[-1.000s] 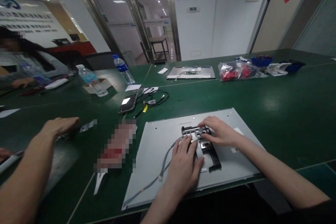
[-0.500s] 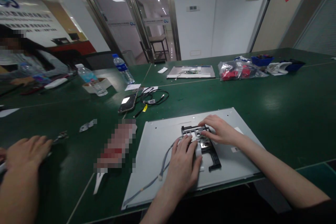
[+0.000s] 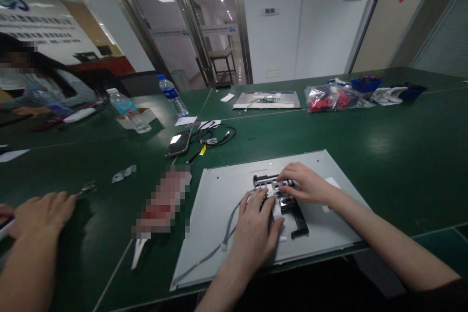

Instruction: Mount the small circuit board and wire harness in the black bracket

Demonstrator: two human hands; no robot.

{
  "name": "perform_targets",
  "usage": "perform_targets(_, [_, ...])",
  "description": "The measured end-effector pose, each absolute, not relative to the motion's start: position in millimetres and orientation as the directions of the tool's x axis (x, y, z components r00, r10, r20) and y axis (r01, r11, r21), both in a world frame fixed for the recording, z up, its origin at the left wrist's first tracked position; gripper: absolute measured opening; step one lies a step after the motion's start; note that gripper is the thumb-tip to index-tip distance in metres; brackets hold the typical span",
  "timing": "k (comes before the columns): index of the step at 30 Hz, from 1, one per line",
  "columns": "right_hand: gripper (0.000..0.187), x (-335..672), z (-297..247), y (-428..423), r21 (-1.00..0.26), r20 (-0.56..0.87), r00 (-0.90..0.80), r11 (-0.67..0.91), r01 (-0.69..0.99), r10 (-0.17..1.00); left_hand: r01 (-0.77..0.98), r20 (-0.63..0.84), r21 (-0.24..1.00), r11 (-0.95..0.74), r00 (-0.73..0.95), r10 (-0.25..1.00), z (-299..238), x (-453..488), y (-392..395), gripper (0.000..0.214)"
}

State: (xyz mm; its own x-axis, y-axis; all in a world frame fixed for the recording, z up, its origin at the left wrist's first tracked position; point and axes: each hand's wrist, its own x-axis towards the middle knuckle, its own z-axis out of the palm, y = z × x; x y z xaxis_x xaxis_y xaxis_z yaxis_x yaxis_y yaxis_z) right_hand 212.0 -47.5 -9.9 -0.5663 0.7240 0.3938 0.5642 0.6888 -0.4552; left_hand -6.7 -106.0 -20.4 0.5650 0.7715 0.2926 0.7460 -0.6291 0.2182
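Note:
A flat light-grey panel [image 3: 204, 224] lies at the table's near edge. On it sits a black frame-like bracket [image 3: 300, 222] with metal parts in its middle. My left hand [image 3: 255, 214] lies over the bracket's left side, fingers spread and thumb apart, beside a white strip [image 3: 277, 210]. The parts under its fingertips are hidden. My right hand [image 3: 302, 183] reaches in from the right, its bent fingers and thumb closed at the bracket's upper bar. A grey cable [image 3: 231, 219] runs from under my left hand down across the panel.
Left of the panel lies a blurred reddish packet [image 3: 161, 204]. A phone [image 3: 178, 143] and a coiled black cable [image 3: 223, 139] are beyond it. Another person's hand [image 3: 46, 212] rests at far left. Bottles [image 3: 127, 109], a second panel [image 3: 252, 102] and a plastic bag [image 3: 329, 100] stand farther back.
My two hands have hardly moved, and the bracket stays in place. The other person's hand at left has shifted slightly to the right.

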Motion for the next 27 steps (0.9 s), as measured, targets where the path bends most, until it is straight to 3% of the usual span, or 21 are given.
perform_targets(4, [0.01, 203.0, -8.0, -53.2, -0.485, 0.377, -0.627, 0.722, 0.493, 0.682, 0.759, 0.276, 0.203, -0.619, 0.562, 0.78, -21.5, -6.3, -106.0, 0.042])
perform_targets(11, [0.012, 194.2, -13.6, -54.5, -0.535, 0.358, -0.579, 0.669, 0.516, 0.733, 0.755, 0.301, 0.181, -0.63, 0.567, 0.767, -22.6, -5.6, -106.7, 0.043])
perform_targets(27, [0.039, 188.6, -17.4, -56.2, -0.63, 0.36, -0.589, 0.654, 0.418, 0.723, 0.756, 0.332, 0.22, -0.616, 0.536, 0.776, -26.4, -4.6, -104.6, 0.048])
